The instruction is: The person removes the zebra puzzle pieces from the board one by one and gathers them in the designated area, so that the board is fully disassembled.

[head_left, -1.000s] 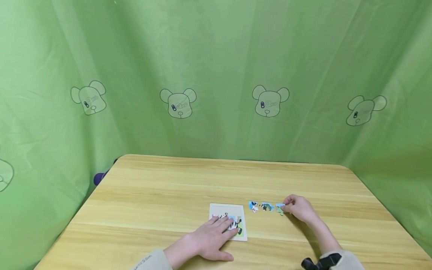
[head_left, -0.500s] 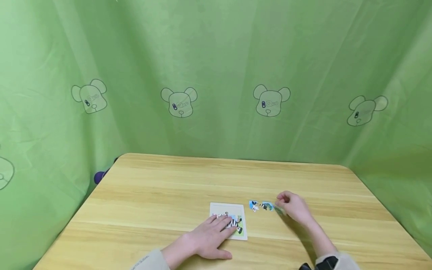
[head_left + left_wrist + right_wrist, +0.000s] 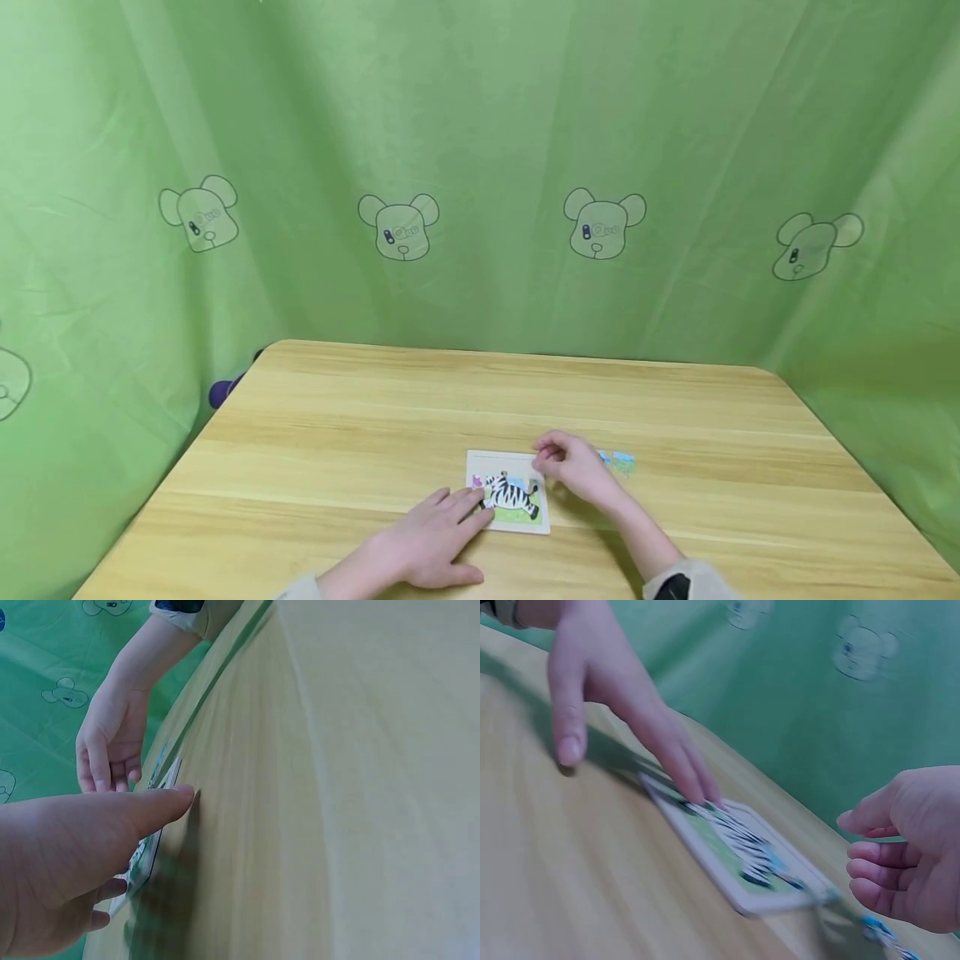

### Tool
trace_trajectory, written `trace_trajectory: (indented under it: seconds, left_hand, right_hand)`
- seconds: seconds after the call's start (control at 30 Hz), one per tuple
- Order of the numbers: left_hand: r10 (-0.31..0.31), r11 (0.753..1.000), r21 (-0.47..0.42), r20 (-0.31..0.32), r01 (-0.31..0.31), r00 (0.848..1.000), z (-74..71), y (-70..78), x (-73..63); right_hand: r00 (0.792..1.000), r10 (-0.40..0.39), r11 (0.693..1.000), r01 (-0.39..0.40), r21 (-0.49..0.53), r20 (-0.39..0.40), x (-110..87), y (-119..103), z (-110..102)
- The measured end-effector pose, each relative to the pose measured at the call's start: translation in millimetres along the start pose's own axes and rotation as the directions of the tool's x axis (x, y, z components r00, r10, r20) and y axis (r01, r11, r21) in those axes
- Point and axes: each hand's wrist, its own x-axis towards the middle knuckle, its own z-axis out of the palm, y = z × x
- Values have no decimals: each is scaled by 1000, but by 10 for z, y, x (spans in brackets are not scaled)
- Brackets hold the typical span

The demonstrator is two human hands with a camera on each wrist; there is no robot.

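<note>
A white-framed puzzle board [image 3: 510, 529] lies on the table with a running zebra picture [image 3: 512, 495] in it; its upper part is plain white. My left hand [image 3: 438, 537] lies at its left side, straight fingertips on the zebra's front end, thumb out over the table. Over the board's upper right corner hovers my right hand [image 3: 576, 468], fingers loosely curled. The right wrist view shows nothing between its thumb and fingers. Beyond this hand lies a blue and green puzzle piece [image 3: 624, 463], and another puzzle piece [image 3: 877, 928] shows below the hand in the right wrist view.
The wooden table [image 3: 337, 408] has rounded far corners. A green curtain [image 3: 480, 125] printed with bear heads hangs behind it and on both sides. A purple object [image 3: 220, 393] sticks out beyond the table's left edge.
My right hand has moved left from the rightmost puzzle piece to the board's upper right corner. The left hand has slid back leftward, uncovering more of the zebra.
</note>
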Motion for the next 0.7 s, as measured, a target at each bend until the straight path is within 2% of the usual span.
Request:
trace_trajectory:
  seconds: [0.17, 0.37, 0.5, 0.7]
  left_hand:
    - [9, 1000, 28, 4, -9, 1000, -17, 11, -85]
    - [17, 999, 43, 32, -19, 999, -47, 50, -107]
    - [6, 1000, 29, 50, -7, 999, -53, 65, -101]
    - [-8, 999, 47, 52, 6, 999, -56, 81, -81]
  right_hand:
    - [993, -81, 997, 80, 15, 81, 32, -125, 235]
    - [983, -110, 994, 112, -4, 145, 99, -154, 452]
    - [977, -107, 988, 125, -89, 184, 118, -161, 509]
    - [966, -127, 953, 181, -244, 223, 137, -223, 531]
